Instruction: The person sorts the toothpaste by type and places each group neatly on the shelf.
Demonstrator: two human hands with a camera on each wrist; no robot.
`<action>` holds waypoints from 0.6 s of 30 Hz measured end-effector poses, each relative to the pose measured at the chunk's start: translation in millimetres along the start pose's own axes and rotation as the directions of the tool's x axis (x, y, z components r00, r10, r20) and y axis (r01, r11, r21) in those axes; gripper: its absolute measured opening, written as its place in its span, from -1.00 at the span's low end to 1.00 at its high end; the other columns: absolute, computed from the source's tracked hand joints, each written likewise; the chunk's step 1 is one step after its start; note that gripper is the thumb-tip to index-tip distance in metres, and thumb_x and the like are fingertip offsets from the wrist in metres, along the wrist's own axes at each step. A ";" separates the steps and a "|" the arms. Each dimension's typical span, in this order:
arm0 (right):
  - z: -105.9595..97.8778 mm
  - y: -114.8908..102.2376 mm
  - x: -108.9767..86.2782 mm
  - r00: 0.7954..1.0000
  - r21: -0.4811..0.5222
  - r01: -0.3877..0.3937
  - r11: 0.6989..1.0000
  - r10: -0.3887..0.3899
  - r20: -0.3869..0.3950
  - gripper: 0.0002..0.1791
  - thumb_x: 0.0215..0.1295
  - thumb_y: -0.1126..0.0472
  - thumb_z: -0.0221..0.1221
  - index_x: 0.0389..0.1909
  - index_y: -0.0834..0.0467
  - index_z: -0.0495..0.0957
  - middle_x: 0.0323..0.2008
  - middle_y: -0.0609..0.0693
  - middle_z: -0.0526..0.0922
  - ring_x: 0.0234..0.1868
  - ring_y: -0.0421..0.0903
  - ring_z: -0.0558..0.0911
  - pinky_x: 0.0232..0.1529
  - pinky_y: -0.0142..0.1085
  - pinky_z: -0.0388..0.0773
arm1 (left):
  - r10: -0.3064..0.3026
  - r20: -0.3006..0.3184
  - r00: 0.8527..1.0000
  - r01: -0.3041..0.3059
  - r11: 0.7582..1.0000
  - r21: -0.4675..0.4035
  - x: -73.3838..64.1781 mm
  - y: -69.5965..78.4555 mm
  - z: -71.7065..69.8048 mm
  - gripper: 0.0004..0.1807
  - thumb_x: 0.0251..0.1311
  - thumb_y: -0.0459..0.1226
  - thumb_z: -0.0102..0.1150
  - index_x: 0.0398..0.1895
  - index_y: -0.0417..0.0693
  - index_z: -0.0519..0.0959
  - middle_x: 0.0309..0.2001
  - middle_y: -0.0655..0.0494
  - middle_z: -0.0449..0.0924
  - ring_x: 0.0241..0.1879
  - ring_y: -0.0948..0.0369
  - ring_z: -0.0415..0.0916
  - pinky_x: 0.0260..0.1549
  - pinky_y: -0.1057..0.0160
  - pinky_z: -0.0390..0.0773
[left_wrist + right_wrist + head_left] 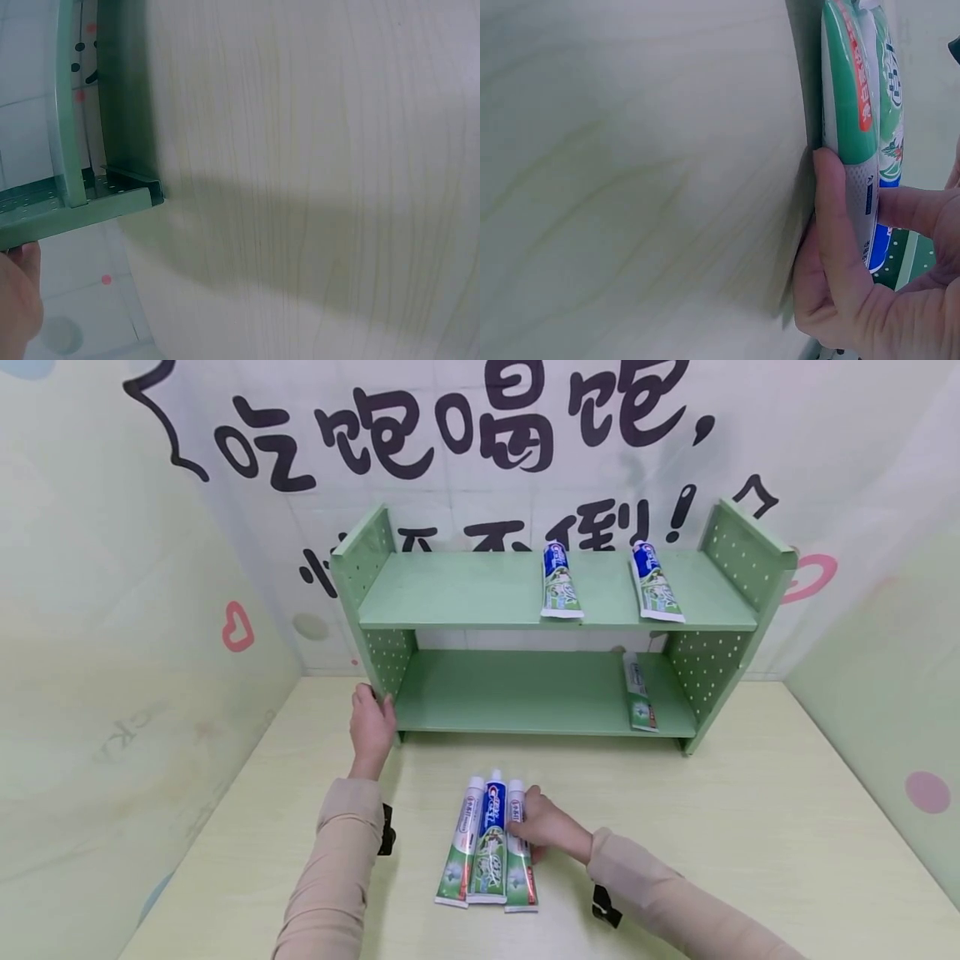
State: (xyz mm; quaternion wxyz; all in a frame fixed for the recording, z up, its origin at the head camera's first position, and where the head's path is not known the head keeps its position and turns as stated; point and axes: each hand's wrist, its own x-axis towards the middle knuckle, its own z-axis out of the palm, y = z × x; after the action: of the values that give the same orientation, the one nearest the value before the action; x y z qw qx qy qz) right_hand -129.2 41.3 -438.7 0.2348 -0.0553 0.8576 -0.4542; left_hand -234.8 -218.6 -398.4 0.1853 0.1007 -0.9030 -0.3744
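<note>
Pale walls with black lettering rose behind a green shelf, which stood on a wood-grained tabletop. In front of the shelf lay a white-and-green tube, a blue-topped tube and a right-hand tube, side by side, caps toward it. Fingers of the right hand pinched the right-hand tube from both sides, around its middle. Fingers of the left hand gripped the shelf's left side panel. On the shelf's upper board rested two similar tubes; a lone tube lay on its lower board, toward the right end. Each tube seemed light, soft and rather slick, likely best held mid-body with a gentle squeeze, clear of the flat crimped end.
</note>
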 end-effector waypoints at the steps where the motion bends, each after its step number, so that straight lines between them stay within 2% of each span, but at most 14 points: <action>1: -0.3 -0.5 0.3 1.000 -0.004 -0.003 1.000 0.003 0.002 -0.22 0.18 0.33 0.12 0.20 0.62 -0.14 -0.40 0.23 0.44 -0.70 -0.07 0.54 -0.72 -0.26 0.56 | 0.001 0.000 1.000 -0.001 1.000 -0.001 0.1 0.1 0.1 -0.67 0.33 -0.25 -0.16 0.02 -0.30 0.15 -0.04 -0.25 0.30 -0.12 -0.15 0.40 -0.18 -0.05 0.49; 4: -1.1 -0.9 1.4 1.000 -0.006 -0.005 1.000 0.005 0.012 -0.12 0.18 0.33 0.11 0.24 0.62 -0.28 -0.40 0.25 0.45 -0.72 -0.08 0.53 -0.72 -0.26 0.56 | 0.002 0.003 1.000 -0.002 1.000 -0.003 -0.4 0.7 -0.1 -0.67 0.33 -0.25 -0.16 0.02 -0.30 0.15 -0.04 -0.25 0.30 -0.13 -0.14 0.40 -0.19 -0.05 0.49; 7: -2.3 -0.2 1.9 1.000 -0.010 -0.001 1.000 0.002 0.024 -0.11 0.18 0.34 0.11 0.24 0.63 -0.30 -0.43 0.24 0.47 -0.75 -0.08 0.52 -0.71 -0.26 0.56 | 0.003 0.002 1.000 -0.003 1.000 -0.003 -0.9 0.9 -0.2 -0.68 0.33 -0.25 -0.16 0.02 -0.29 0.16 -0.04 -0.25 0.30 -0.13 -0.15 0.40 -0.20 -0.06 0.48; 13: -8.8 -0.8 0.9 0.999 -0.022 0.002 1.000 -0.001 0.051 -0.38 0.09 0.35 0.14 0.05 0.57 0.05 -0.51 0.19 0.48 -0.75 -0.07 0.53 -0.69 -0.27 0.58 | 0.003 -0.012 1.000 -0.003 1.000 0.004 -1.2 0.3 -0.2 -0.69 0.33 -0.26 -0.15 0.00 -0.30 0.16 -0.05 -0.25 0.30 -0.11 -0.16 0.40 -0.20 -0.08 0.46; 18: -20.7 -7.5 -1.5 0.999 -0.019 0.004 1.000 -0.003 0.054 -0.51 0.10 0.34 0.14 -0.04 0.46 0.15 -0.48 0.19 0.49 -0.67 -0.05 0.55 -0.64 -0.23 0.60 | 0.001 -0.013 1.000 -0.001 1.000 0.006 -1.1 0.0 -1.2 -0.69 0.32 -0.26 -0.14 -0.01 -0.29 0.16 -0.06 -0.24 0.30 -0.13 -0.16 0.40 -0.22 -0.08 0.45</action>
State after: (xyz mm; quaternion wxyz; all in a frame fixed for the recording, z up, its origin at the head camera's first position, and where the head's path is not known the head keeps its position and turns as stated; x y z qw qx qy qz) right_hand -138.1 53.0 -422.3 0.2565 -0.0714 0.8553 -0.4446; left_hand -233.3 -219.0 -397.9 0.1909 0.1030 -0.9030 -0.3708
